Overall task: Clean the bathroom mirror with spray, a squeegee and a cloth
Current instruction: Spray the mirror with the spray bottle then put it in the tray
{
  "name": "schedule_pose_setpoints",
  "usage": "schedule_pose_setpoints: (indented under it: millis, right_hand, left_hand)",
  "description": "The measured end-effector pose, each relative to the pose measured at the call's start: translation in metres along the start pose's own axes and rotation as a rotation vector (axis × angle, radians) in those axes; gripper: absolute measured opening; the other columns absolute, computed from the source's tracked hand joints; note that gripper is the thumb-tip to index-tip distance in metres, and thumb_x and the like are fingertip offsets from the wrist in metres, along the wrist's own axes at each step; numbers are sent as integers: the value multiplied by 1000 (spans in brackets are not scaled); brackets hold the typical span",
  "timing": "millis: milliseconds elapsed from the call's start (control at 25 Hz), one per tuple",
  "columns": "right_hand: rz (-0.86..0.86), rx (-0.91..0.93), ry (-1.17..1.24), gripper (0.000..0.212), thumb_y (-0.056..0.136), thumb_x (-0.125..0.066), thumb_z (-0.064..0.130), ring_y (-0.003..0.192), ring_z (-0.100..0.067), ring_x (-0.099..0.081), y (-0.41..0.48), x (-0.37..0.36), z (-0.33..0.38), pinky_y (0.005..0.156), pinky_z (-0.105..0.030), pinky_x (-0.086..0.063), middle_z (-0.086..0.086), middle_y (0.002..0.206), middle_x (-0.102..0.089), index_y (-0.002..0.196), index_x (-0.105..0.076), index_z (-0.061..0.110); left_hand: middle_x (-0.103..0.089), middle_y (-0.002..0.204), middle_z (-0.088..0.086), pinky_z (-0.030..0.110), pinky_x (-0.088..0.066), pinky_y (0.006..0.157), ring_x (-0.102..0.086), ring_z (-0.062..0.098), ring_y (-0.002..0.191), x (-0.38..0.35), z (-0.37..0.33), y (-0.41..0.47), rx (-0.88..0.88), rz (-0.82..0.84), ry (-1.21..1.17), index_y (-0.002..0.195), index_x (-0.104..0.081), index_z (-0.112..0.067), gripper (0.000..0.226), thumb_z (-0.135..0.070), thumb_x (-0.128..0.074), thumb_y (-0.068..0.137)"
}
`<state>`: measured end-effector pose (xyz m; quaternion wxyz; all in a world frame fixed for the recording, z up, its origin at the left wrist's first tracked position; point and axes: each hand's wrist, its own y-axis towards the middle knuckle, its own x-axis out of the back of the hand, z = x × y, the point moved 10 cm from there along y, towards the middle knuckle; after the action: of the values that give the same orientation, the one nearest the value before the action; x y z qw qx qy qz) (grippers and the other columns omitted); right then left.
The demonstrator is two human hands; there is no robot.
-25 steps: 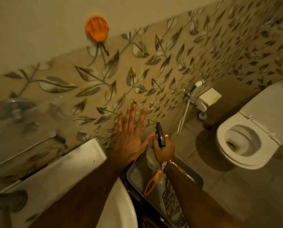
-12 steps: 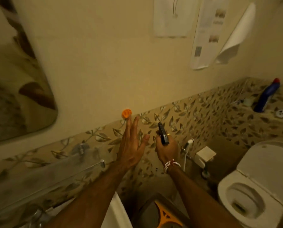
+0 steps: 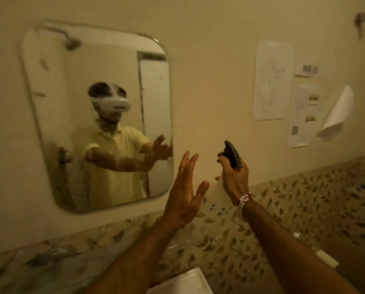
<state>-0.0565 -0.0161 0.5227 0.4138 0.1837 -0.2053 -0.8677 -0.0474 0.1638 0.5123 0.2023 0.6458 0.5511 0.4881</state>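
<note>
The rounded rectangular mirror [image 3: 75,85] hangs on the cream wall at the upper left and reflects a person in a yellow shirt. My right hand [image 3: 234,179] is raised to the right of the mirror and grips a spray bottle; only its dark trigger head [image 3: 232,153] shows above my fingers, the body is hidden. A beaded band circles that wrist. My left hand [image 3: 184,194] is held up open, fingers spread, just right of the mirror's lower right corner and left of the bottle. No squeegee or cloth is in view.
Leaf-patterned tiles [image 3: 304,209] run along the lower wall. Paper sheets [image 3: 272,79] are taped to the wall at right, one curling off [image 3: 334,115]. A white basin edge [image 3: 183,281] shows at the bottom.
My view has swung up and left from the tray and toilet to the mirror. Both hands have risen to mirror height, the right still holding the spray bottle.
</note>
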Motion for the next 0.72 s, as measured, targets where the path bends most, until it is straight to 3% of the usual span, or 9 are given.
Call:
schedule_pose_setpoints:
  millis: [120, 240, 360, 440, 600, 720]
  right_hand:
    - [216, -64, 179, 15, 96, -56, 14, 96, -19, -71, -11, -71, 41, 61, -35, -60, -9, 102, -74, 101, -70, 11]
    - [350, -81, 258, 16, 95, -53, 6, 92, -22, -73, -13, -126, 87, 67, -34, -61, -10, 93, -73, 94, -69, 11]
    - [379, -122, 346, 16, 92, -60, 3, 70, -16, -72, -4, -158, 119, 62, -33, -60, -3, 73, -74, 84, -71, 12]
    - [401, -93, 370, 24, 93, -64, 8, 62, -10, -70, 8, -172, 137, 64, -32, -59, 2, 65, -74, 75, -77, 19]
    - [327, -11, 287, 9, 93, -68, 28, 72, -12, -71, 33, -177, 154, 74, -30, -61, -5, 87, -76, 92, -72, 20]
    - [221, 9, 212, 13, 93, -67, 37, 72, -9, -65, 50, -165, 158, 62, -23, -50, 0, 86, -72, 86, -64, 27]
  left_hand:
    - [7, 168, -21, 40, -17, 124, 1, -1, 154, 70, 4, 0, 13, -49, 86, 158, -4, -47, 72, -70, -31, 96]
    - [8, 168, -20, 57, -23, 123, 2, 7, 156, 138, 11, 7, 44, -105, 173, 159, -4, -44, 74, -70, -31, 95]
    - [5, 168, -19, 56, -23, 123, -4, 9, 156, 199, 12, 18, 48, -179, 231, 160, -7, -37, 78, -73, -29, 94]
    - [2, 168, -21, 49, -19, 124, -4, -2, 153, 234, 12, 26, 56, -240, 291, 160, -8, -41, 76, -74, -27, 94]
    - [3, 165, -26, 54, -20, 124, -7, 4, 154, 277, 13, 35, 142, -282, 433, 157, -5, -48, 70, -70, -26, 94]
    - [-2, 164, -23, 55, -20, 124, -10, 5, 152, 293, 7, 38, 154, -340, 445, 157, -8, -46, 70, -71, -21, 93]
